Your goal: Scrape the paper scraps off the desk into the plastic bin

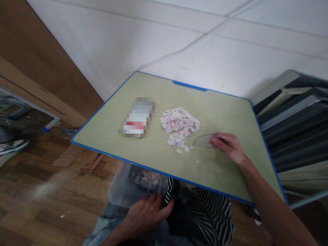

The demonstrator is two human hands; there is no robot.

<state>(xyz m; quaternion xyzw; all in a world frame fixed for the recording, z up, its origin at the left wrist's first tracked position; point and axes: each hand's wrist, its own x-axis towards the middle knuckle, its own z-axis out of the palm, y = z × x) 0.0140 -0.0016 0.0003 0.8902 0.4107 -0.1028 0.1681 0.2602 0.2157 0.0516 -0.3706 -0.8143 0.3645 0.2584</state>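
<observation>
My right hand (227, 145) is closed on a clear semicircular protractor (202, 140), gripping its right end just above the table. To the left of the protractor lies a heap of small white and pink paper pieces (179, 121), with several loose ones at its near side. My left hand (148, 213) is low in front of the table, fingers stretched out, at the near edge of a clear plastic bin (116, 188). Whether it touches the bin I cannot tell. More small pieces (147, 179) lie in the bin, partly hidden by the tabletop.
The green tabletop (153, 152) has a blue edge and stands against a white wall. A blurred-out phone-shaped object (138, 118) lies on its left. Folded dark furniture (289, 136) leans at the right. Flattened cardboard (68, 155) and another person's shoe (14, 147) are on the floor.
</observation>
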